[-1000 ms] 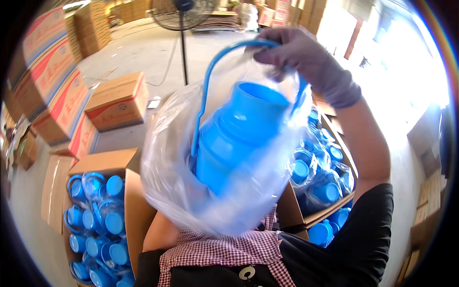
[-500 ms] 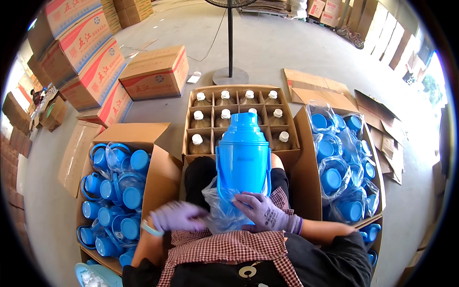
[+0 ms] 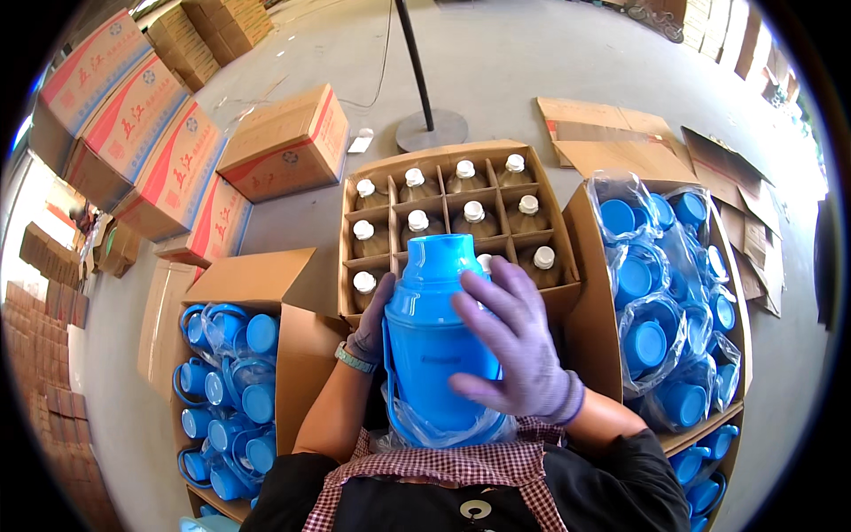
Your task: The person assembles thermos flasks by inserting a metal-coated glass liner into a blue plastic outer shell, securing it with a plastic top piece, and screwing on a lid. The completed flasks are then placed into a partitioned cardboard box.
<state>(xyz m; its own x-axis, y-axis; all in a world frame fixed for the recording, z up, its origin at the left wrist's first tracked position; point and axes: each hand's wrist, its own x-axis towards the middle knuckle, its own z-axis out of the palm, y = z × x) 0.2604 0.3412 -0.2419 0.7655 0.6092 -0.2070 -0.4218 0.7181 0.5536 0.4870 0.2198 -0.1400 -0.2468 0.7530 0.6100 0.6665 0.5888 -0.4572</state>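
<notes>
A blue plastic thermos flask (image 3: 443, 346) stands upright in my lap, leaning away from me. Clear plastic film (image 3: 456, 426) lies bunched around its base, and its handle hangs down the side. My left hand (image 3: 367, 324), gloved, lies along the flask's left side with its fingers stretched upward; part of it is in shade. Over the flask's right side, my right hand (image 3: 519, 341) in a purple glove is open, fingers spread. Just beyond the flask is a divided carton (image 3: 350, 230) of clear bottle-shaped inserts with white caps (image 3: 474, 211).
Open cartons with blue flasks flank me: left carton (image 3: 297, 390), right carton (image 3: 585, 293), the latter's flasks in clear bags. Taped boxes (image 3: 168, 164) are stacked at far left, beside a single box (image 3: 288, 146). A stand's round base (image 3: 432, 133) and flattened cardboard (image 3: 612, 129) lie beyond.
My left hand has moved up from the lower left to the flask's side. My right hand has risen off the film and spread its fingers. The film sits lower, and the view has shifted.
</notes>
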